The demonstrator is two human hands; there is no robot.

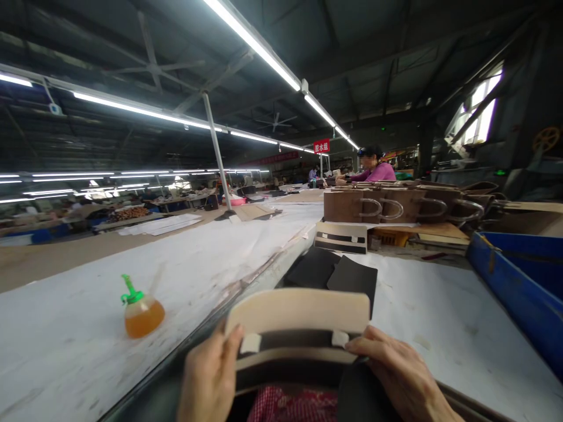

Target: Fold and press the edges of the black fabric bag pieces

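Observation:
A beige bag panel [299, 310] with black bands across it is held up in front of me, tilted towards me. Two small white tabs sit on its upper black band, a left tab [250, 343] and a right tab [340, 339]. My left hand [209, 372] grips the panel's left end, thumb on the near face. At the right end, my right hand [396, 363] closes on the edge, its fingertips beside the right tab. A dark flat piece [365, 390] hangs below my right hand. Black sheets [354, 278] lie just beyond the panel.
On the left table [79, 310] stands a bottle of amber liquid [144, 316] with a green nozzle. A similar banded panel [341, 237] leans ahead. Brown bags [345, 205] with clear handles stand behind it. A blue bin [519, 258] is at right. A person in purple [380, 172] works farther back.

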